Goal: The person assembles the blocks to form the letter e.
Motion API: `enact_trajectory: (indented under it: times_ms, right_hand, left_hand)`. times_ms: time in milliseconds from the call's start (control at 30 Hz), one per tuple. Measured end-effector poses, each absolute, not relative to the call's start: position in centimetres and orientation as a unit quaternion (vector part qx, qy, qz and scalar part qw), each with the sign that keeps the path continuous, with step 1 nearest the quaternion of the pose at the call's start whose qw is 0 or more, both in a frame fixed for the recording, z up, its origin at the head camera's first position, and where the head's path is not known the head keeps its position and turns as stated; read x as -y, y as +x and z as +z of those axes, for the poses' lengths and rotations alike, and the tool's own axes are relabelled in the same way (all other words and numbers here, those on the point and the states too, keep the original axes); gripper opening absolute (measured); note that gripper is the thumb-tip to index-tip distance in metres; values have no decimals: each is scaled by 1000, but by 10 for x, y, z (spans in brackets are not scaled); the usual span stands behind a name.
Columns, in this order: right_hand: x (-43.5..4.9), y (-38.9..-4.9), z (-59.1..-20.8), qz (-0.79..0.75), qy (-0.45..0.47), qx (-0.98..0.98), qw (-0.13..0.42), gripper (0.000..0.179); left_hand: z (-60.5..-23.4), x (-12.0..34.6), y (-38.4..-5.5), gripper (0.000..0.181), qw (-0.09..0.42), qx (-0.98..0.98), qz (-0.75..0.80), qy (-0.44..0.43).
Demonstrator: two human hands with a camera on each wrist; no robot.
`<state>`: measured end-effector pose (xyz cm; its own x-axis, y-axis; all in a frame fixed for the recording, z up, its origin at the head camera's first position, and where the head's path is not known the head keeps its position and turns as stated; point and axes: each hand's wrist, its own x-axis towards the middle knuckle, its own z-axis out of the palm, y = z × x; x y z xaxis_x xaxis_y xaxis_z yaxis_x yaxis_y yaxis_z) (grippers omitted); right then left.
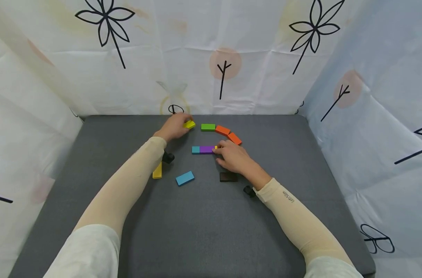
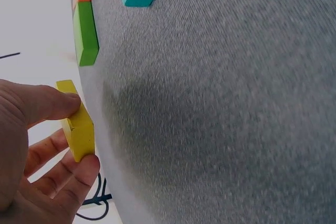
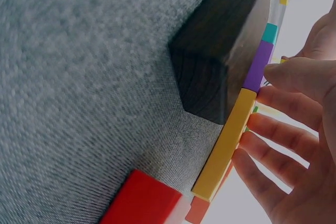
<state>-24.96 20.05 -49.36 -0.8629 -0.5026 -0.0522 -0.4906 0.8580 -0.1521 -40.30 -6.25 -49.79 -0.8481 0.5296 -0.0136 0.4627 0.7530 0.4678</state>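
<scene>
My left hand (image 1: 176, 126) pinches a yellow block (image 2: 80, 127) between thumb and fingers, just left of a green block (image 1: 208, 127) at the far side of the table. My right hand (image 1: 233, 156) has its fingers extended beside a straight row: a teal block (image 1: 195, 150), a purple block (image 1: 206, 150) and an amber block (image 3: 226, 145). Its thumb lies by the purple block and its fingertips by the amber one; whether they press cannot be told. From the head, the hand hides most of the amber block. Two orange blocks (image 1: 222, 130) curve rightward from the green one.
Nearer me lie a dark brown block (image 1: 228, 177) and a blue block (image 1: 185, 178). Another yellow block (image 1: 157, 170) is partly behind my left forearm. A red block (image 3: 142, 200) shows in the right wrist view. White printed cloth (image 1: 197, 58) hangs behind the grey table (image 1: 211, 231).
</scene>
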Motion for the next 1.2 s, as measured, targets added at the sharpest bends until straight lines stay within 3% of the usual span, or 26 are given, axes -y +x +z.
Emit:
enact_trajectory:
  times_ms: [1200]
  right_hand:
    - [-200,-248,-493,-72,-250,-964,49,41]
  left_hand:
    - [-512,39,-398,46,98,-935,201,274]
